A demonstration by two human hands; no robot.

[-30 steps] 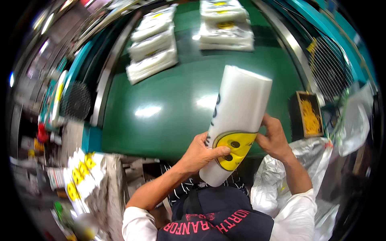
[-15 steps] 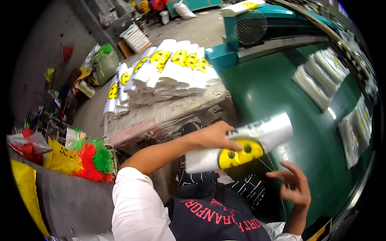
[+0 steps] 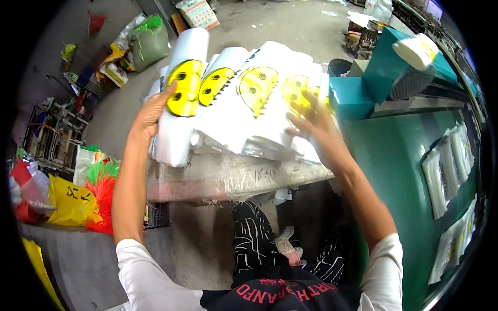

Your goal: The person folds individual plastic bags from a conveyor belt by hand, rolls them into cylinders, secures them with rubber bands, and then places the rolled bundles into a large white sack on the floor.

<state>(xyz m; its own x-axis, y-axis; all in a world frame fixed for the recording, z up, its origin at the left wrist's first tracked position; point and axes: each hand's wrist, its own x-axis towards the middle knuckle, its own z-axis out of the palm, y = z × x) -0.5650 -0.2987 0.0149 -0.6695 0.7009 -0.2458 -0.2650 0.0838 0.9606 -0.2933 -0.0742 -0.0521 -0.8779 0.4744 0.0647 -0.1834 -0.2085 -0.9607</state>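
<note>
My left hand (image 3: 150, 113) is closed around the side of a folded bundle of white plastic bags (image 3: 179, 137) with a yellow smiling face printed on it. This bundle lies at the left end of a pile of similar bag bundles (image 3: 224, 116), which rests on a low wrapped table (image 3: 218, 179). Over the right part of the pile, my right hand (image 3: 320, 128) has its fingers spread and is slightly blurred. It holds nothing; whether it touches the bundles I cannot tell.
To the right stands a green conveyor surface (image 3: 389, 160) carrying more white bag stacks (image 3: 447, 168). A teal machine housing (image 3: 351, 97) is beyond the pile's right end. Sacks (image 3: 148, 44), a yellow bag (image 3: 72, 202) and red plastic strips (image 3: 101, 199) are on the left.
The bundle has moved from over my lap, beside the green surface, up and left onto the pile. My right hand has moved from the green surface to the pile. The view has turned.
</note>
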